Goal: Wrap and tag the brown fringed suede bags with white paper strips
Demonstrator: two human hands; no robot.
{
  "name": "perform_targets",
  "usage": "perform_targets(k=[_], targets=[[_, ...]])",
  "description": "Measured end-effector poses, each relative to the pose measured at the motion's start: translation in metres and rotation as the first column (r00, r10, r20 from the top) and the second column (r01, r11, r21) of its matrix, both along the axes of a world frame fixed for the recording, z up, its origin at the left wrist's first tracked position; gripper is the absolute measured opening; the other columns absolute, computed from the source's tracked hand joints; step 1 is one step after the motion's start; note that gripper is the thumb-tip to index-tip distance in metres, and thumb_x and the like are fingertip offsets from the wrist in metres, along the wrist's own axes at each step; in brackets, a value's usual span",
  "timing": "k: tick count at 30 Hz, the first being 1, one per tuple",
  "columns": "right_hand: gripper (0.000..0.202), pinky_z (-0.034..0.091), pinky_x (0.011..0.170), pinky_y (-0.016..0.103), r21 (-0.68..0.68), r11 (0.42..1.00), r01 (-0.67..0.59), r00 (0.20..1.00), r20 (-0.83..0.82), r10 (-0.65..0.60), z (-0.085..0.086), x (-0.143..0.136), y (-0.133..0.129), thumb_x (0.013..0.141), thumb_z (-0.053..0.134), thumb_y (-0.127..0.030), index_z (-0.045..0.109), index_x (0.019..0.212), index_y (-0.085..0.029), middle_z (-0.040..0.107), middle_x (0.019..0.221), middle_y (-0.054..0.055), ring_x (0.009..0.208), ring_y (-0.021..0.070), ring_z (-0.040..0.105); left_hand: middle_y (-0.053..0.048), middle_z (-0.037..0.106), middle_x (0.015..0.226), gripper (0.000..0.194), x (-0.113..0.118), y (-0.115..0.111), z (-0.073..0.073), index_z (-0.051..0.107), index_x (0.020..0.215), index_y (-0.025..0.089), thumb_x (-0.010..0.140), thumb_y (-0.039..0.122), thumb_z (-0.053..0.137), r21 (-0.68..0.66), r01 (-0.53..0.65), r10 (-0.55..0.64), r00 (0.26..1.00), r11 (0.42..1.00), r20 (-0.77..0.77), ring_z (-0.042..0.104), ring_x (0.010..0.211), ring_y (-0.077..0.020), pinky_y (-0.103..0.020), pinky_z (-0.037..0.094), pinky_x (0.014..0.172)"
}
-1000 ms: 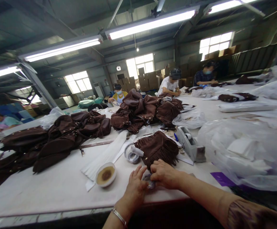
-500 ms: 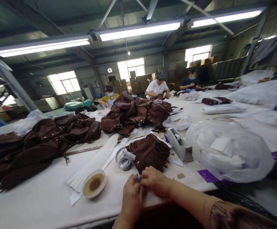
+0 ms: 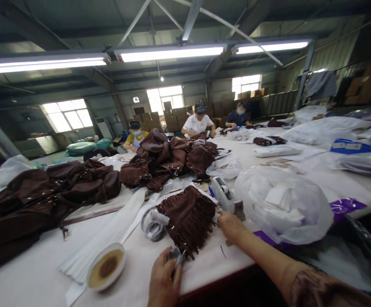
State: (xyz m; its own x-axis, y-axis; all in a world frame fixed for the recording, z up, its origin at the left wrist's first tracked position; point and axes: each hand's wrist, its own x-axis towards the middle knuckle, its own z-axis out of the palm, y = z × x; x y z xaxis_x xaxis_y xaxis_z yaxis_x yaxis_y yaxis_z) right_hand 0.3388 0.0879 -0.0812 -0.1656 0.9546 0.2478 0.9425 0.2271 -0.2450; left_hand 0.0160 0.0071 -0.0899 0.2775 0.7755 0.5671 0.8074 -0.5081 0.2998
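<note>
A dark brown fringed bag point(image 3: 188, 213) lies in front of me on the white-covered table. My left hand point(image 3: 163, 277) is closed around a crumpled grey-blue strip point(image 3: 174, 254) at the bag's lower edge. My right hand point(image 3: 231, 227) is at the bag's right side with its fingers bent together, by a small metal fitting point(image 3: 218, 209). What its fingertips hold is too small to make out. Left of the bag sits a coiled grey strip point(image 3: 152, 230) with a white wrap on it.
A bowl of brownish liquid point(image 3: 107, 266) stands at front left beside long white paper strips point(image 3: 108, 232). Piles of brown bags point(image 3: 172, 157) lie beyond. A tape dispenser point(image 3: 223, 194) and a stuffed clear plastic bag point(image 3: 284, 204) are at right. Several co-workers sit across the table.
My hands were together at the table edge over the grey strip. My right hand has moved away to the bag's right side; my left still holds the strip. The view has shifted right.
</note>
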Motion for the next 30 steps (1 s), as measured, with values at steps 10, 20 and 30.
perform_targets(k=[10, 20, 30], targets=[[0.023, 0.046, 0.063, 0.029, -0.117, 0.989, 0.092, 0.995, -0.015, -0.095, -0.007, 0.011, 0.005, 0.081, 0.061, -0.012, 0.064, 0.058, -0.016, 0.059, 0.065, 0.005, 0.063, 0.0169, 0.058, -0.013, 0.071, 0.114, 0.035, 0.001, -0.001, 0.006, 0.078, 0.090, 0.025, 0.096, 0.046, 0.050, 0.021, 0.018, -0.019, 0.999, 1.000, 0.038, 0.071, 0.102, -0.0272, -0.041, 0.062, 0.087], [0.021, 0.048, 0.068, 0.028, -0.085, 0.993, 0.083, 0.990, 0.117, -0.073, 0.000, 0.001, -0.001, 0.076, 0.054, 0.001, 0.067, 0.074, -0.015, 0.066, 0.081, 0.008, 0.071, 0.0187, 0.061, -0.012, 0.071, 0.114, 0.035, -0.004, 0.002, -0.001, 0.077, 0.088, 0.026, 0.095, 0.047, 0.051, 0.055, 0.013, -0.014, 1.000, 0.998, 0.017, 0.071, 0.101, -0.0266, -0.039, 0.062, 0.086], [0.030, 0.052, 0.069, 0.038, 0.001, 0.979, 0.205, 0.958, 0.203, -0.201, 0.014, -0.016, -0.013, 0.088, 0.042, -0.001, 0.067, 0.095, -0.016, 0.071, 0.087, 0.017, 0.079, 0.0285, 0.069, -0.013, 0.069, 0.119, 0.021, -0.009, 0.004, -0.010, 0.075, 0.094, 0.026, 0.092, 0.037, 0.057, 0.036, 0.020, -0.019, 0.999, 0.999, -0.031, 0.069, 0.105, -0.0272, -0.041, 0.061, 0.089]])
